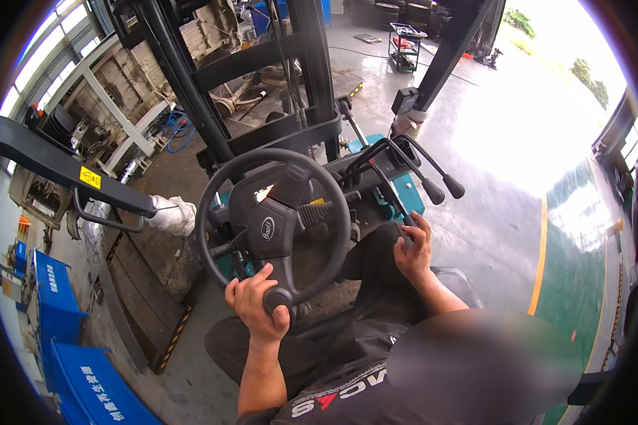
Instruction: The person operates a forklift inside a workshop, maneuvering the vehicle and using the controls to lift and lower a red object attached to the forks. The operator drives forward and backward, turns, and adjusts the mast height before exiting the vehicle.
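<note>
At the wheel (271, 244), left grip (258, 303) curls round the lower rim by the knob (278, 296); right grip (415, 253) wraps the near lever (397, 200). Both controls manned, looks under way; what's left doesn't show.

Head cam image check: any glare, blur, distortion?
Head view: upper right blown out to white, strong glare on the floor; smooth grey blur masks part of the lower right; steering wheel, left hand, right hand reasonably clear; fisheye bending, dark rim.
</note>
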Available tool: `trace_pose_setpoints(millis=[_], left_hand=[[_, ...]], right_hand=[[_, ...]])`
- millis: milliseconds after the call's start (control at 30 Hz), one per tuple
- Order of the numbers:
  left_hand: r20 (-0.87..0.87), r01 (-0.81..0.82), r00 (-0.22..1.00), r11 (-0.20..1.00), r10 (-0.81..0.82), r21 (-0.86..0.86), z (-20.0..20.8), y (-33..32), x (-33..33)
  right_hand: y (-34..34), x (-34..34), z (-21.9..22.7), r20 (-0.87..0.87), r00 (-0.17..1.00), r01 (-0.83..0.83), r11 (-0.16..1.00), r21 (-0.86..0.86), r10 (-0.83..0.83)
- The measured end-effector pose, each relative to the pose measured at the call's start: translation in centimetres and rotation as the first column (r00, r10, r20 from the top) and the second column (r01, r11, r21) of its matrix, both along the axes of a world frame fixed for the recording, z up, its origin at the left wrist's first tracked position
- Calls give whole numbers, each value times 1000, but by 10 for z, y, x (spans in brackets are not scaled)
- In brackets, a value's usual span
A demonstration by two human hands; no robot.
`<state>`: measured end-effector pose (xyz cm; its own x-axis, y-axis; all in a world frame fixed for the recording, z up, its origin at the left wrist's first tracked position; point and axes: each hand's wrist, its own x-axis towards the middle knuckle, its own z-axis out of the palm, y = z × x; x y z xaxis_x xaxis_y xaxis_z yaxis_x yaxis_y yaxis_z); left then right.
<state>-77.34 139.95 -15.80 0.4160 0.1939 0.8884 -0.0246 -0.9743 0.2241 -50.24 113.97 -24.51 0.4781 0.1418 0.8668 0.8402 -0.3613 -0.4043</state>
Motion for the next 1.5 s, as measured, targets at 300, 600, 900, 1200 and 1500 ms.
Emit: trace_pose_setpoints(millis=[300,600,900,1200,1500], left_hand=[[-6,1,1000,1000,-1,-8,1,-1,-1],[16,32,999,999,-31,-41,-4,2,1],[28,25,999,999,-24,-36,-2,2,1],[43,21,999,999,-19,-47,-3,1,2],[18,40,999,996,-38,-79,-2,-2,0]], right_hand=[[1,3,2,5,1000,-8,1000,2,8],[5,6,12,-14,1000,-15,1000,11,15],[6,7,7,-62,997,-53,998,28,54],[-3,6,-9,4,1000,7,1000,-14,-7],[14,16,25,6,1000,-26,998,55,26]])
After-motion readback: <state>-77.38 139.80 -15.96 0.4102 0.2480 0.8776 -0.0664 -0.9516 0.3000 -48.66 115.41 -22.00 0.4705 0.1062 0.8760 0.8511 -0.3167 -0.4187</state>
